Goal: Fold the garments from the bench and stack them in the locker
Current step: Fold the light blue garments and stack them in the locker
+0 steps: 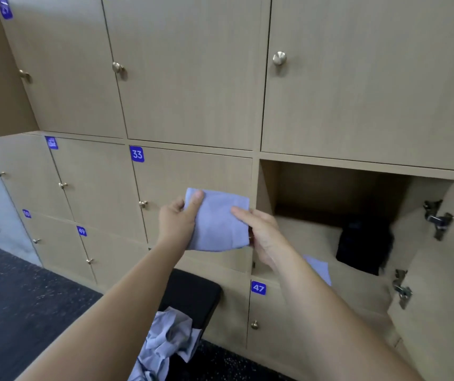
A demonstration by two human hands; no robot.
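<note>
Both forearms reach out from the camera to the folded garment, a pale blue, nearly square packet. Left grip pinches its left edge, thumb on the front and fingers behind. Right grip pinches the lower right edge in the same way. The packet stands upright, its face toward the person. Just right of the right grip is the open locker, so this grip is nearer. Deeper inside lies a dark bundle, and a pale blue piece lies near the front. I judge the packet must go right and tip flat. Below the grips, a crumpled garment lies on the table.
</note>
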